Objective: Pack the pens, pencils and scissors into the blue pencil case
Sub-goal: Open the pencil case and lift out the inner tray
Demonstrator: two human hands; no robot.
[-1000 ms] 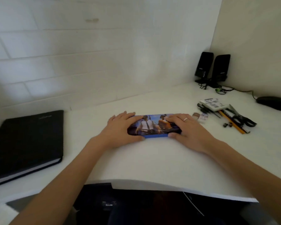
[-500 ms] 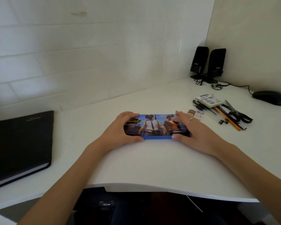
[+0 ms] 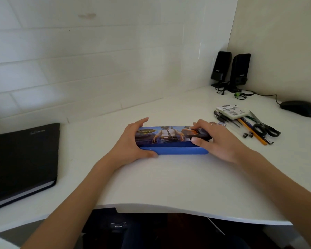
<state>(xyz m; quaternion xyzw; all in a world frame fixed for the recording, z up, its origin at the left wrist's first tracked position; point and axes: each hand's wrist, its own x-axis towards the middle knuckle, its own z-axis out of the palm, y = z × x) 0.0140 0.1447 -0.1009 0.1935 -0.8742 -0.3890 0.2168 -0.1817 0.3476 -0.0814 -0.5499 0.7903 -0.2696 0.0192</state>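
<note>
Your left hand (image 3: 131,142): grasping left end of blue pencil case (image 3: 171,141), thumb on front edge, fingers over far side. Your right hand (image 3: 215,139): grasping right end, thumb at lid's front edge, fingers on top. Case: flat on white desk (image 3: 169,177), centre, printed lid facing up, lid's front edge slightly raised. Scissors (image 3: 264,127), pens (image 3: 224,119), pencils (image 3: 253,135): loose cluster right of case, near your right hand. Black notebook (image 3: 22,159): far left. Speakers (image 3: 230,71), mouse (image 3: 298,108): back right corner.
</note>
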